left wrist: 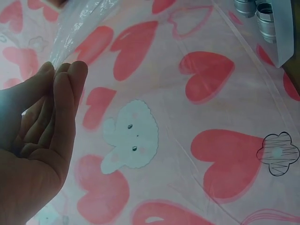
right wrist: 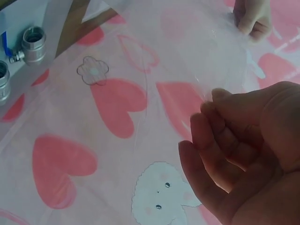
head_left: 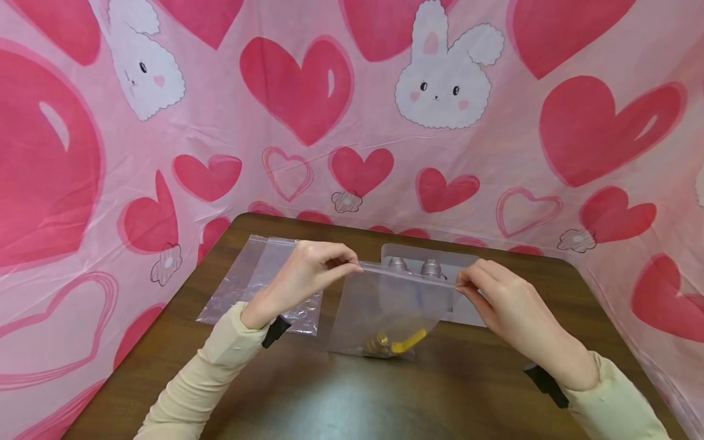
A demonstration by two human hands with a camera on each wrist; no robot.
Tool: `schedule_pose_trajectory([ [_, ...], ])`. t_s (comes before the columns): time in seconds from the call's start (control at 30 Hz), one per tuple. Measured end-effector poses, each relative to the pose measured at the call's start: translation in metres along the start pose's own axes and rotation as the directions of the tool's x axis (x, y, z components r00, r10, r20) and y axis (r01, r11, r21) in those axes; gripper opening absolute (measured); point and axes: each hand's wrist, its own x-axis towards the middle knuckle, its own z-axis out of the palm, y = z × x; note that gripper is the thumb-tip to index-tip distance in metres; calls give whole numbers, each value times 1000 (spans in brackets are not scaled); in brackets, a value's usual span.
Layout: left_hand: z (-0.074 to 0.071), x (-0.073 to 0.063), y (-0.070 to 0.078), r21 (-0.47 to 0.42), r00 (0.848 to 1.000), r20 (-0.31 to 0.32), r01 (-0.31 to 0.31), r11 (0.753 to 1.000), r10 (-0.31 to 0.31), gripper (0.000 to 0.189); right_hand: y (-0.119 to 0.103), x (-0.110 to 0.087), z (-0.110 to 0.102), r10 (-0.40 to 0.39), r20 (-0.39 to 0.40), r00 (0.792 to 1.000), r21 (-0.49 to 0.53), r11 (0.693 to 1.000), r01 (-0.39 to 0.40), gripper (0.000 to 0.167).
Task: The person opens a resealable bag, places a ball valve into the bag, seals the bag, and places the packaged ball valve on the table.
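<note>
Clear plastic bag [head_left: 357,311], one, stretched between two hands. Left hand [head_left: 308,272] pinches the top edge at its left end, thumb against fingers; right hand [head_left: 508,302] pinches the same edge at the right end. Top edge runs nearly straight, slightly lower toward the right hand.

Inside: one brass-coloured valve [head_left: 377,346] with one yellow handle [head_left: 409,341], down at the bag's bottom edge — below both grips, laterally between them, touched by neither hand. Handle slopes up toward the right. Can't tell whether the bag's bottom touches the wood.

Brown wooden table [head_left: 352,403], far corners rounded. Flat plastic bags [head_left: 231,290] lie near the left edge, behind the left forearm; look like two overlapped, exact count unclear. One pale tray [head_left: 467,315] near the far edge, right of middle, behind the held bag. Two silver metal fittings [head_left: 431,267] show in it; right wrist view has a blue part [right wrist: 6,44] on one.

Room: wood runs from the bag toward the near side, and from the right hand to the right edge. Tighter at the back — only a strip between tray and far edge, then the pink heart-print backdrop [head_left: 299,79]. Each wrist carries one black strap [head_left: 276,330].
</note>
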Motion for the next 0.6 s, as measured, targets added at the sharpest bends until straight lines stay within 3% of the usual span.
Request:
schedule_pose_trajectory([
  [0.13, 1, 1, 0, -35, 1000, 5, 8, 999, -8, 9, 1, -2, 4, 9, 5, 1000, 20, 1000, -9, 45],
  [0.33, 5, 0, -2, -103, 997, 16, 71, 992, -70, 7, 4, -4, 13, 71, 24, 997, 148, 986, -74, 38],
  [0.5, 9, 0, -2, -116, 999, 30, 30, 993, -26, 14, 3, -4, 21, 70, -17, 997, 219, 974, -65, 12],
  [0.6, 10, 1, -1, -103, 1000, 27, -2, 995, 5, 13, 2, -4, 24, 85, -4, 996, 236, 968, -81, 25],
])
